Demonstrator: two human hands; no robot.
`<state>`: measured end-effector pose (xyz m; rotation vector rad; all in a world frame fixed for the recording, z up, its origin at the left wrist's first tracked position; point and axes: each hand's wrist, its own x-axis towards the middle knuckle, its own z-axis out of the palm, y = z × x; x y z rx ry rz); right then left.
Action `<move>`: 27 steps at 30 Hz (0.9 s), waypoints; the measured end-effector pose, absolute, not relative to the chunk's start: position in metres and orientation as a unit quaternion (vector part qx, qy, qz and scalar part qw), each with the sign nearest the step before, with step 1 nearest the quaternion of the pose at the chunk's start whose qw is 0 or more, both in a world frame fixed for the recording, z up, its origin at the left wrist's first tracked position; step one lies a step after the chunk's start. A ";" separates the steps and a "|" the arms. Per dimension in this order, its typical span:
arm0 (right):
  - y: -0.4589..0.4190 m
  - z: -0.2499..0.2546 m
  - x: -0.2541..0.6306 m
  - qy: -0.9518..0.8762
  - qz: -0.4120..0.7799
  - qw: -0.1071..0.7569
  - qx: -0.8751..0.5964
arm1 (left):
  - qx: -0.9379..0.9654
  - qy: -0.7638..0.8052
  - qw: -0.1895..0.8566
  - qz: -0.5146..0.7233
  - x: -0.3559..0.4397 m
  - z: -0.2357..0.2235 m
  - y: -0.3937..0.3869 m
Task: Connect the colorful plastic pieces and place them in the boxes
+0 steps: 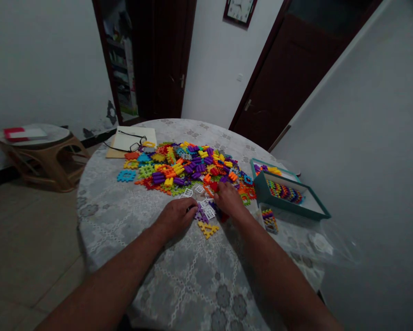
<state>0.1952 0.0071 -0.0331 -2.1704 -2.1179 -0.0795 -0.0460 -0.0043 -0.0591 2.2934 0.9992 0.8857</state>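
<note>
My left hand [176,216] rests low over the table, its fingers curled beside a purple triangular building piece [200,214]. What lies under those fingertips, if anything, is hidden. A yellow triangular piece [208,229] lies flat just in front of the purple one. My right hand [229,200] reaches to the near edge of the heap, with its fingers closed at a red building piece [213,186]. White lattice-like pieces [206,209] lie between the two hands. Beyond them spreads a heap of colourful interlocking building pieces [192,166], with purple, yellow and orange pegs on top.
A teal box [291,197] holding rows of coloured pieces stands on the right, by a small clear container [269,220]. Crumpled clear plastic [330,243] lies nearby. Eyeglasses [134,147] rest on paper [147,134] at the back left. A patterned cloth [178,276] covers the round table.
</note>
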 end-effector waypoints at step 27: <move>-0.060 -0.055 0.173 -0.727 0.131 0.410 -0.536 | 0.848 0.369 0.236 0.299 -0.043 -0.054 -0.011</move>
